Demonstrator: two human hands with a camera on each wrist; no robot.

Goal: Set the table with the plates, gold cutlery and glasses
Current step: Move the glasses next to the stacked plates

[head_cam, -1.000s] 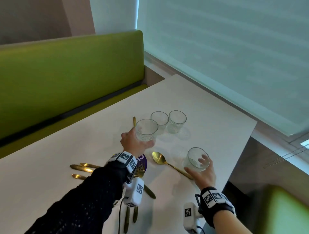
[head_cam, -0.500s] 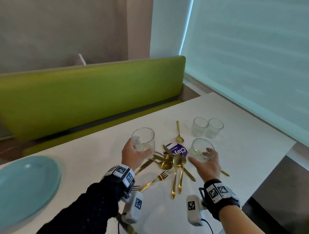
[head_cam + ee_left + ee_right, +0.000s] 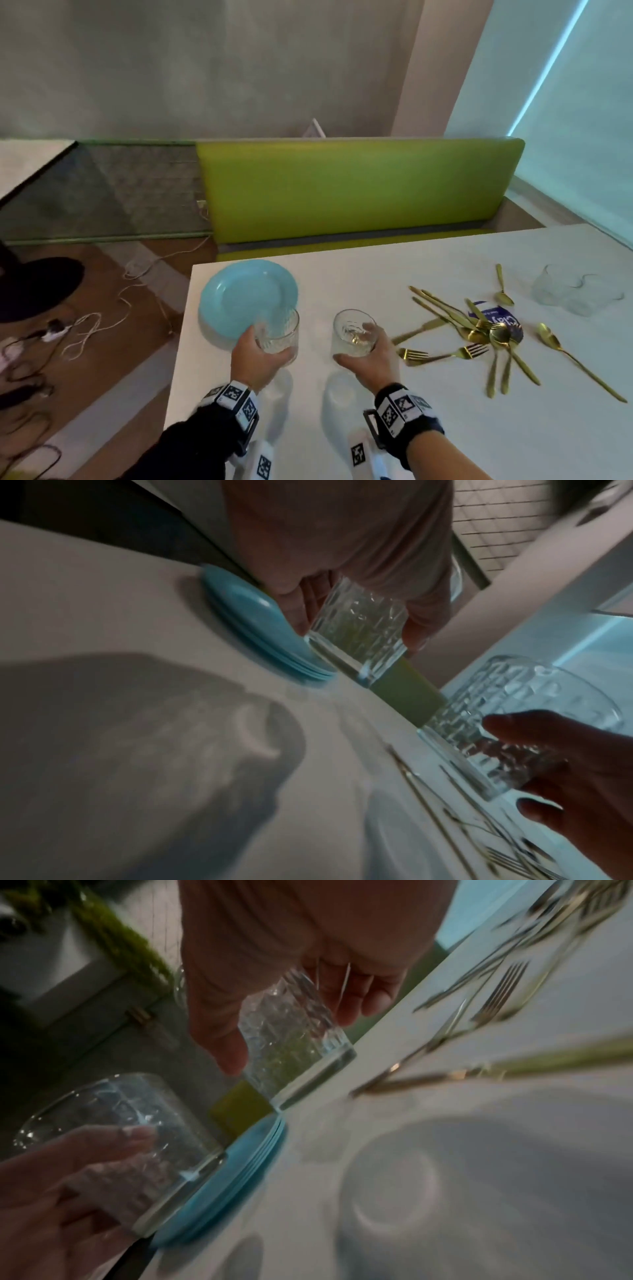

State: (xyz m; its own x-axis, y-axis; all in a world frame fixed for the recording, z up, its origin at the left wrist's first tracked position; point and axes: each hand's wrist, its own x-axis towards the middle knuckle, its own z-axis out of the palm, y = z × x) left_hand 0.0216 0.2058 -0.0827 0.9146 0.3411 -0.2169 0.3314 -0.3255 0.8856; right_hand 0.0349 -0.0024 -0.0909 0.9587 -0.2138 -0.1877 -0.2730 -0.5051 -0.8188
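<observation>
- Two textured glasses are off the white table [image 3: 445, 428], one in each hand, both upright.
- The left hand [image 3: 255, 356] curls round the left glass [image 3: 278, 330], thumb and fingers wrapped on its sides, holding it above the near edge of the stack of blue plates [image 3: 239, 294].
- The right hand [image 3: 368, 359] grips the right glass [image 3: 354, 334] the same way, just right of the plates.
- The gold cutlery [image 3: 479, 329] lies in a loose heap further right, forks, knives and spoons crossing over a purple card [image 3: 498, 317].
- Two more glasses [image 3: 568, 294] stand beyond the heap, blurred.
- A green bench [image 3: 356, 185] runs behind the table.
</observation>
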